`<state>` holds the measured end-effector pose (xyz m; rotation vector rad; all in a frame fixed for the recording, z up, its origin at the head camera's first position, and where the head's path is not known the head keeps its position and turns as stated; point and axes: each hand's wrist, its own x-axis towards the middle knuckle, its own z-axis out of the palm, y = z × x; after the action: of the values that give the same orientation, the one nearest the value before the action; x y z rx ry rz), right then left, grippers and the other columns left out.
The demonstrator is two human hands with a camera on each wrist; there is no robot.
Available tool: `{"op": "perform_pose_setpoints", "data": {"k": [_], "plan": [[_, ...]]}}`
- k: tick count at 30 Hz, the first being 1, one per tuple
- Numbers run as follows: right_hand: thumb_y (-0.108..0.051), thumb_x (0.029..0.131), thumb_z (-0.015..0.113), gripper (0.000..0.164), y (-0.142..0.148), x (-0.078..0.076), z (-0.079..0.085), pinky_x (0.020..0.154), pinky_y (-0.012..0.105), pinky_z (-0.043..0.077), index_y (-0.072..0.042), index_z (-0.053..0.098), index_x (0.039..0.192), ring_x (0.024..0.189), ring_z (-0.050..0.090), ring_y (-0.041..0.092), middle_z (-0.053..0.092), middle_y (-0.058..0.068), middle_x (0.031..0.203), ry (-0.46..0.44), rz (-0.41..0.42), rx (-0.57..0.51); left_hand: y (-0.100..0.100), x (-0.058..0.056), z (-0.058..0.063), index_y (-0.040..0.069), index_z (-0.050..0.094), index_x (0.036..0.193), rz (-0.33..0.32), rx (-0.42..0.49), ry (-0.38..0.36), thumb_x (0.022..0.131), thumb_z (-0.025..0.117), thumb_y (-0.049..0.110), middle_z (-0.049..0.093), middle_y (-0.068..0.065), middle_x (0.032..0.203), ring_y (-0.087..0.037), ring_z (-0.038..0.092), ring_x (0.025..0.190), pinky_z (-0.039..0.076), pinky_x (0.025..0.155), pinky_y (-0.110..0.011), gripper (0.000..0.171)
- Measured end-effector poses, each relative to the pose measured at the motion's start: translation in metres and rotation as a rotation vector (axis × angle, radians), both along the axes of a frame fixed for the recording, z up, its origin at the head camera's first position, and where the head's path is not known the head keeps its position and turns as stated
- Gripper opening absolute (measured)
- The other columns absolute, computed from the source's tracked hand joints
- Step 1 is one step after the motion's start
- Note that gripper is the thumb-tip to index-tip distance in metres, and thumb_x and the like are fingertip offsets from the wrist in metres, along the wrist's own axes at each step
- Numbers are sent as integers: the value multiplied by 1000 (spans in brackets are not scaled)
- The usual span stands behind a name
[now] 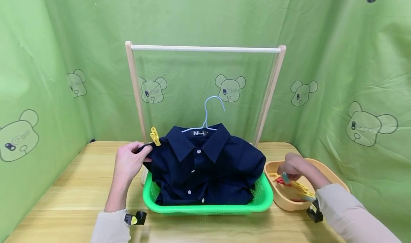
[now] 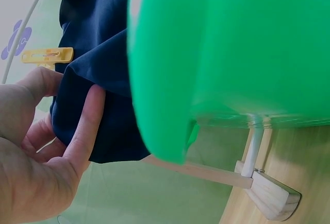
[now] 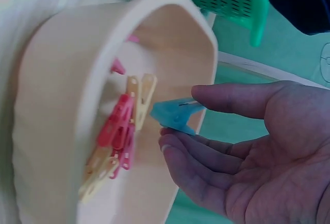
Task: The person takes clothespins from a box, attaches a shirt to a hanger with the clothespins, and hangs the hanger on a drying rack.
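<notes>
A dark navy shirt [image 1: 205, 168] with white buttons lies in a green basket [image 1: 208, 209], a light blue wire hanger [image 1: 206, 118] standing up out of its collar. My left hand [image 1: 130, 161] pinches the shirt's shoulder at the left, beside a yellow clothespin [image 1: 155, 136] clipped there. In the left wrist view the thumb and fingers hold the dark cloth [image 2: 103, 74] near that clothespin. Over the peach tub [image 1: 282, 200] at the right, my right hand [image 1: 297, 166] pinches a blue clothespin [image 3: 175, 115] between thumb and fingers.
Red and yellow clothespins [image 3: 121, 126] lie inside the tub. Behind the basket stands a wooden rack with a white rail [image 1: 205, 49] across its top. Green patterned cloth [image 1: 192, 21] surrounds the wooden table [image 1: 80, 186] at the back and sides.
</notes>
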<state>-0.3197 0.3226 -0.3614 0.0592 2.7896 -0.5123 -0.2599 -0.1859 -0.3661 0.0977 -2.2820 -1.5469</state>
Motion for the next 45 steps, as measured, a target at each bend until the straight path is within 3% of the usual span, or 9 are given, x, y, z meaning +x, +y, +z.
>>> {"op": "perform_pose_setpoints", "data": {"k": [8,15,20,24,34,40,45], "plan": [[-17,88,65,26,-2,-1,17,56,29,56,-5,64,65,53,59,14,60,4,59,52,63,-6,0,0,1,4,76,91,-1,-10,-5,92,70,23,75,-14,96,-14,76,67,47,62,-22,20],[-24,91,59,35,-10,-2,29,53,28,39,-14,56,57,49,48,12,49,-4,52,207,152,79,0,-1,-1,4,76,91,0,-22,-10,92,69,23,76,-14,96,-14,76,68,47,64,-22,20],[-24,93,57,36,-18,-1,36,51,28,37,-10,60,60,47,42,11,44,-6,51,259,143,40,-1,-1,-2,4,76,91,-6,-22,-8,92,70,23,75,-15,97,-15,76,69,48,65,-22,20],[-24,93,58,32,-23,0,42,52,28,33,-10,54,64,51,36,12,39,-5,56,339,131,16,-1,-1,-2,4,76,92,-5,-30,-8,92,69,23,76,-15,98,-15,76,69,46,63,-22,20],[-27,96,60,30,-34,3,57,59,31,43,3,61,91,73,57,25,64,15,85,409,124,-10,-1,-1,-1,5,75,92,-3,-52,1,93,68,23,76,-15,99,-14,76,69,46,62,-22,20],[-26,97,60,37,-41,5,61,68,41,54,10,61,107,85,67,35,70,25,98,477,137,-45,0,0,-1,5,75,89,5,-71,13,93,68,23,76,-14,96,-11,76,67,47,64,-20,20],[-25,98,59,39,-45,6,63,75,47,56,11,59,114,90,69,38,70,29,105,506,139,-78,0,1,-1,6,75,87,13,-86,21,93,68,23,77,-11,89,-9,74,65,48,72,-15,20]]}}
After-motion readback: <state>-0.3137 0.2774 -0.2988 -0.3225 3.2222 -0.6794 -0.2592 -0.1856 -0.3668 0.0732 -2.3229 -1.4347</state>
